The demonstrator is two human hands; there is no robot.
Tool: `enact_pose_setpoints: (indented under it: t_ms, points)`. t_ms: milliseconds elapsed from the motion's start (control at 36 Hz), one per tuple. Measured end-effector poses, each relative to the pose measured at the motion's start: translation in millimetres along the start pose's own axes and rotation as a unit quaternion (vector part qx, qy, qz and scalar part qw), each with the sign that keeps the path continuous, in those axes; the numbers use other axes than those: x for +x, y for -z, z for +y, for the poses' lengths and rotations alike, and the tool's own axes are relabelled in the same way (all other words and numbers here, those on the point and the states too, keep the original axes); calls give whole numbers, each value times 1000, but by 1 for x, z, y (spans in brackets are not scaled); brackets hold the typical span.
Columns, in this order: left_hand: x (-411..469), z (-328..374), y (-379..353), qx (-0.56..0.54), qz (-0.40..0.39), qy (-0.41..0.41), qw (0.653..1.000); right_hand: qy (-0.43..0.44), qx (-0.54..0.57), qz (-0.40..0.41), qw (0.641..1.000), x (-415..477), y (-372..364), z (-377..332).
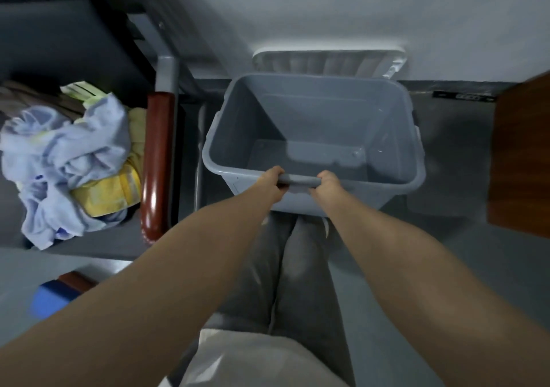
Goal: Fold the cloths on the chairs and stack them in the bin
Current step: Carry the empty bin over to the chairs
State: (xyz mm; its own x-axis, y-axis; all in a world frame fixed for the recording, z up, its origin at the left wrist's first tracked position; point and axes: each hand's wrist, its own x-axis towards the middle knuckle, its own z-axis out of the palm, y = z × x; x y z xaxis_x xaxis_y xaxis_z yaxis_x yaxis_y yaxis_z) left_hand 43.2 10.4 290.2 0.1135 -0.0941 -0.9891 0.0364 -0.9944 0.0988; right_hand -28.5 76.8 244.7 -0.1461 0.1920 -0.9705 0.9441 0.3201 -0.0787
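Closest to the camera, a pale top and grey trousers (pixel 282 273) fill the lower middle of the view, and both bare forearms reach forward and down from them. The left hand (pixel 272 182) and the right hand (pixel 327 181) are side by side on the near rim of the grey plastic bin (pixel 215 136). The fingers of each are curled over the rim's edge and grip it, with a short stretch of rim showing between the two hands. The bin stands on the grey floor (pixel 446 252) just in front of the person's legs. It is open at the top, and its smooth inner walls and bottom are in plain view.

To the left, beside the bin, is a chair (pixel 104 245) with a glossy reddish-brown armrest (pixel 156 160). On its seat lies a crumpled heap of cloths. A light blue cloth (pixel 68 148) is on top, a yellow cloth (pixel 110 193) is under it towards the armrest, and a green-and-white striped cloth (pixel 81 91) is at the far side of the pile. A blue object (pixel 50 297), too blurred to identify, sits low on the left. A brown wooden panel (pixel 520 163) enters at the right edge, well apart from the bin.

Behind the bin, a white ribbed lid (pixel 327 63) leans against the pale wall (pixel 327 8).
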Motion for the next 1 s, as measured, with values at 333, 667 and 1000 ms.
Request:
enact_pose_setpoints:
  t_ms: [333, 667, 1000]
  points:
    - [-65, -55, 57, -37, -44, -41, 997, 75, 63, -76, 992, -50, 55, 42]
    - [-107, -123, 129, -42, -56, -31, 997, 82, 43, -84, 992, -98, 113, 117]
    - [-136, -173, 203, -23, -86, -45, 995, 99, 81, -77, 989, -124, 157, 202]
